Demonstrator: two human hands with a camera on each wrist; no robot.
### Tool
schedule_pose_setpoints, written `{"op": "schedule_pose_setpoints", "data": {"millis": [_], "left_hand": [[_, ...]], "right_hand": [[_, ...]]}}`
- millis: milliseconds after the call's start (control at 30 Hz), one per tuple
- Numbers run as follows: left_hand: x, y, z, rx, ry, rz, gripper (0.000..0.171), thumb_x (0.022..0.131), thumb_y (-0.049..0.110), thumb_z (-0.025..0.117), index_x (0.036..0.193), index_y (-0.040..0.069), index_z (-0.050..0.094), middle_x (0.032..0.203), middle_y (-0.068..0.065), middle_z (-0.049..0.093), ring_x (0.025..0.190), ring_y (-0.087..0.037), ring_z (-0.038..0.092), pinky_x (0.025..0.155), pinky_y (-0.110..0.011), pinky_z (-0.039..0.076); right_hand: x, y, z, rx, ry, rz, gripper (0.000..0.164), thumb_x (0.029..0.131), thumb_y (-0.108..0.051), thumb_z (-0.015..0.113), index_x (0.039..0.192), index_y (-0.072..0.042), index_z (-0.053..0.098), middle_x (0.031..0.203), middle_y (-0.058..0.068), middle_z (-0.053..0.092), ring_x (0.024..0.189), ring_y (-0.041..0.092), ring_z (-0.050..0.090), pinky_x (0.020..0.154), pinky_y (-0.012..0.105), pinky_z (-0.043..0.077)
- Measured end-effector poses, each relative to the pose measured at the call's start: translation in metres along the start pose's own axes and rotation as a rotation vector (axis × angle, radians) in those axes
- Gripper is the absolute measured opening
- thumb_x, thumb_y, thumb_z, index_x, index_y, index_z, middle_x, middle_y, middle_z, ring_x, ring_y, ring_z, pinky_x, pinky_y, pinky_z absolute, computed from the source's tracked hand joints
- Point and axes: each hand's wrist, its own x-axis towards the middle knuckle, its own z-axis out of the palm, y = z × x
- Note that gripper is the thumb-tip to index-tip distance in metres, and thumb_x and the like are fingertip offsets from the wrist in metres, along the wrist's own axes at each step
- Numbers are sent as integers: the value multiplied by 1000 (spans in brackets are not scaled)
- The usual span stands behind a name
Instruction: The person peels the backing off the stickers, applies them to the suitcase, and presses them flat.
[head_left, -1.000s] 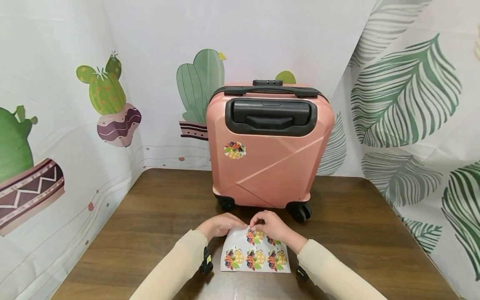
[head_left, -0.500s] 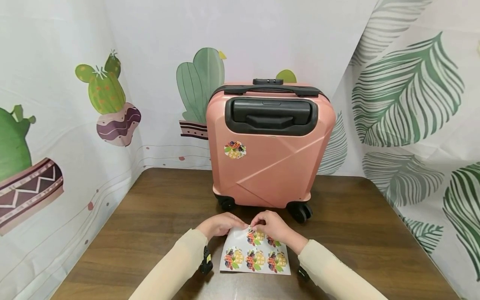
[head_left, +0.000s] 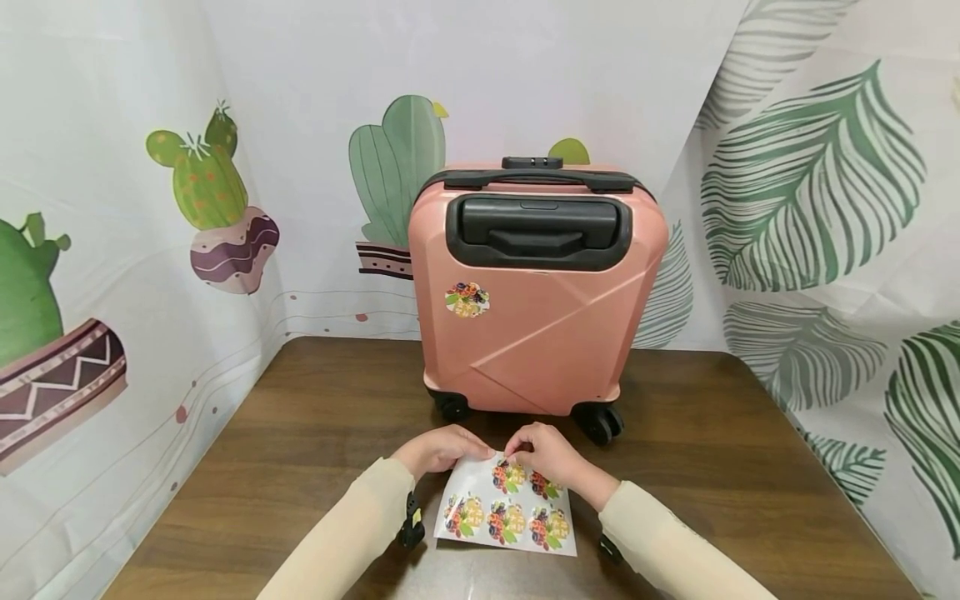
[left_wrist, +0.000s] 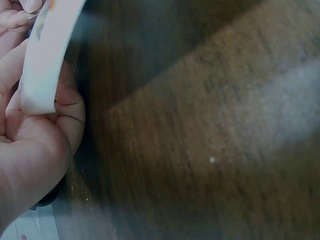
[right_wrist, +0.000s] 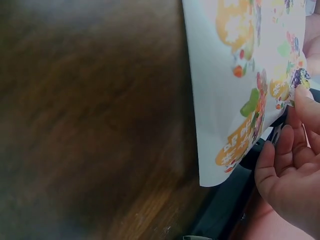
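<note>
A white sheet of round fruit stickers (head_left: 457, 487) is held at its far edge between both hands, in front of the suitcase. My left hand (head_left: 441, 451) grips the far left corner, thumb on top; in the left wrist view the sheet's edge (left_wrist: 42, 92) curves into the fingers. With thumb and forefinger, my right hand (head_left: 553, 455) pinches a sticker's edge at the top of the sheet. The right wrist view shows that sticker (right_wrist: 301, 78) lifting at the fingertips. Several printed fruit stickers (head_left: 507, 523) show on the sheet. The pink suitcase (head_left: 555, 342) stands upright behind, bearing one fruit sticker (head_left: 467, 300).
Everything rests on a brown wooden table (head_left: 322, 433). The suitcase's black wheels (head_left: 597, 423) stand just beyond the right hand. A cloth backdrop (head_left: 300, 125) printed with cacti and leaves hangs round the table's back and sides.
The sheet's near edge has tilted and lifted slightly, shifting a little left. My right fingertips have moved slightly right along the top edge; the left hand keeps its grip.
</note>
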Motion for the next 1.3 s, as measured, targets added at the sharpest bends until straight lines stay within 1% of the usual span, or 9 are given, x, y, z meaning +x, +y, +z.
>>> {"op": "schedule_pose_setpoints", "data": {"millis": [100,433,700,933,1167,1300], "left_hand": [[0,-1,0,-4,3,-1,29,96,10,67,118,-8,72,89,0,76,78,-11,67,76,-27,55],[-2,1,2,-7,7,1,27,97,10,67,117,-8,73,86,1,75,77,-10,66,75,-26,55],[-4,2,2,-4,8,0,27,98,10,66,116,-8,73,84,2,74,77,-10,66,75,-26,54],[-4,2,2,6,11,-5,26,98,10,66,116,-7,73,84,2,74,77,-10,66,75,-26,54],[-4,3,2,19,5,-6,25,98,11,66,115,-6,73,85,3,74,78,-11,66,75,-27,55],[-3,3,2,19,4,-6,25,99,11,66,116,-6,73,85,2,74,78,-11,66,76,-27,55]], "right_hand": [[-1,-1,0,-2,-1,0,7,92,-12,74,86,-15,76,89,-3,70,81,6,49,74,23,43],[-7,-6,-8,-10,-9,-39,7,92,-14,75,85,-13,75,87,-1,70,80,3,48,71,22,43],[-12,-5,-10,15,-15,-29,7,91,-13,75,85,-11,76,85,0,70,77,1,46,68,21,43],[-14,-3,-11,26,-6,-35,7,91,-14,76,84,-12,76,83,-1,70,76,0,46,68,21,43],[-17,-2,-12,34,-6,-17,7,92,-12,75,85,-13,76,84,-3,70,76,1,46,68,21,44],[-19,1,-12,49,0,-33,7,92,-12,75,85,-12,76,84,-2,70,76,0,46,68,21,43]]}}
